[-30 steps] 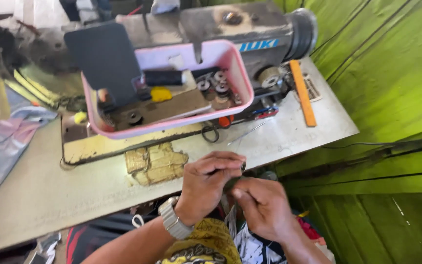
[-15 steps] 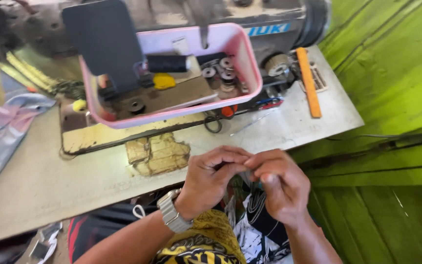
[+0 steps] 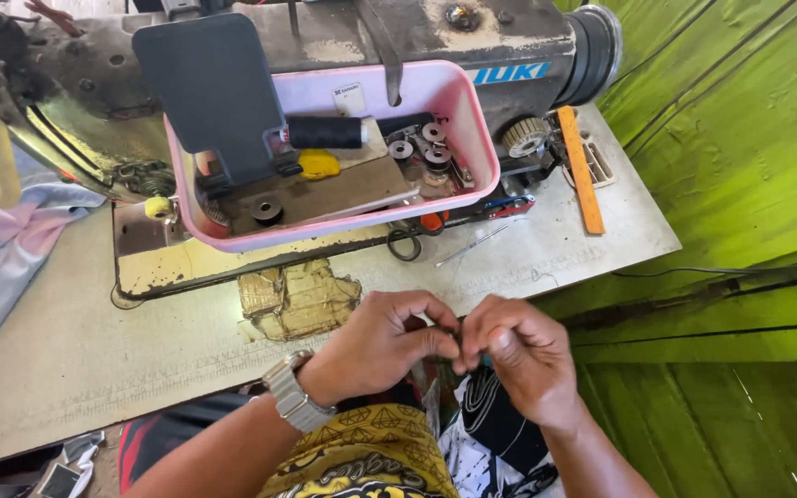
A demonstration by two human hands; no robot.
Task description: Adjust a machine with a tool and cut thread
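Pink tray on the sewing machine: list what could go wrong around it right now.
1. The pink tray sits tilted across the machine bed, overhanging the table; a knock could likely tip out its bobbins.
2. Both hands, left hand and right hand, pinch something tiny past the table edge; if dropped, it may vanish into the cloth below.

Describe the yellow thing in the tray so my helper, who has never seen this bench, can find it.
Start at the sewing machine at the back of the table; a pink tray sits in front of it. Inside, just below the black thread spool, lies the small yellow lump. It is the only yellow item there; the bobbins to its right are dark metal rounds.
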